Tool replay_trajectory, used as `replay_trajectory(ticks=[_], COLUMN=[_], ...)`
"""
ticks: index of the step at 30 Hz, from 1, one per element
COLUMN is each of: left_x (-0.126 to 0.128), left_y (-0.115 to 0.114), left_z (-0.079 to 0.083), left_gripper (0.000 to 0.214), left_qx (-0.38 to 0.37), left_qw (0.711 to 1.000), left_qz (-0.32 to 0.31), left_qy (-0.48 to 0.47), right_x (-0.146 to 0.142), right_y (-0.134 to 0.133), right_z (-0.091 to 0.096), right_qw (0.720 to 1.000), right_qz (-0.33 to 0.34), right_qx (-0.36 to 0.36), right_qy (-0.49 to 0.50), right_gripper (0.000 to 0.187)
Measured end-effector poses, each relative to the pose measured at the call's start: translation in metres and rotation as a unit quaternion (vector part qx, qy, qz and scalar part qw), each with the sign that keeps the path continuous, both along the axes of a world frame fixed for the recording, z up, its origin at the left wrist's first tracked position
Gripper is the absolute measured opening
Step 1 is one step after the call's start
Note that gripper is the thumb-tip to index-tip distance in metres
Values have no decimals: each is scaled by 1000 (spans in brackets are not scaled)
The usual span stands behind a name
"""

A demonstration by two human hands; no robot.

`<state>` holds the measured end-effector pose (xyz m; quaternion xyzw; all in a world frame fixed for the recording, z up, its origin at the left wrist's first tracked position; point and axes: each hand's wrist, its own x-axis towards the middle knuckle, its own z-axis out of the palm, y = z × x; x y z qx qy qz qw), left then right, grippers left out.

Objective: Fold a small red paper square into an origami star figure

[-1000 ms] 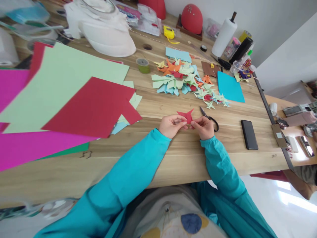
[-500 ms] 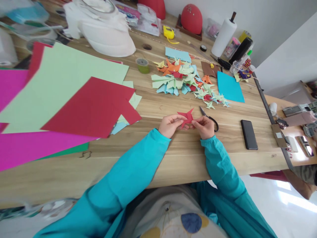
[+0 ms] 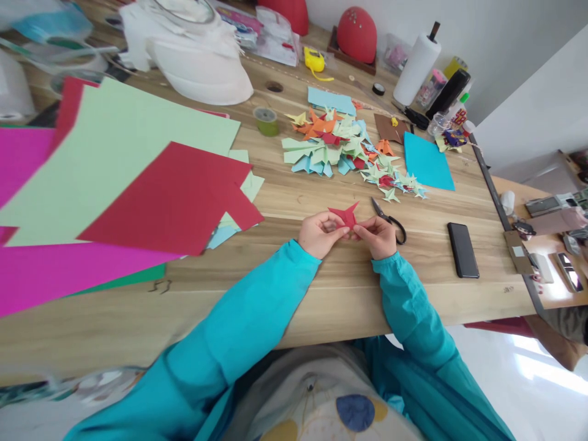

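A small red folded paper piece [image 3: 348,215] with pointed corners is held just above the wooden table [image 3: 331,294]. My left hand [image 3: 320,234] pinches its lower left side between thumb and fingers. On the lower right side, my right hand [image 3: 377,236] pinches it too, and the two thumbs nearly meet. The lower part of the paper is hidden behind the fingers. Scissors [image 3: 389,220] with dark handles lie beside and partly behind my right hand. Beyond the hands is a pile of folded paper shapes [image 3: 340,147] in green, blue, orange and red.
Large coloured paper sheets [image 3: 169,196] spread over the left side. A black phone [image 3: 463,250] lies at right, with a blue paper square [image 3: 428,160] farther back. A tape roll [image 3: 266,121], a yellow tape measure [image 3: 314,60] and a white cap [image 3: 199,73] stand toward the back.
My left thumb has moved right and down along the red paper, close to my right thumb. The right hand has barely shifted.
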<state>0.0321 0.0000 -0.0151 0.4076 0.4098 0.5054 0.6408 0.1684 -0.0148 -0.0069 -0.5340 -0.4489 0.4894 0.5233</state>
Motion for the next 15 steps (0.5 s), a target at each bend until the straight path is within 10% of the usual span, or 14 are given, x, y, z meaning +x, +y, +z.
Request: replay_trajectory(ticks=[15], left_x=[-3], left_y=[1], left_z=[1], left_gripper=[33], left_qx=[5], left_qw=[1000], left_qz=[-10], left_qy=[21], right_x=[1], right_y=[0], right_z=[-2], right_qw=[997], right_qz=[18], right_qx=[-35], right_qy=[59], right_gripper=[34])
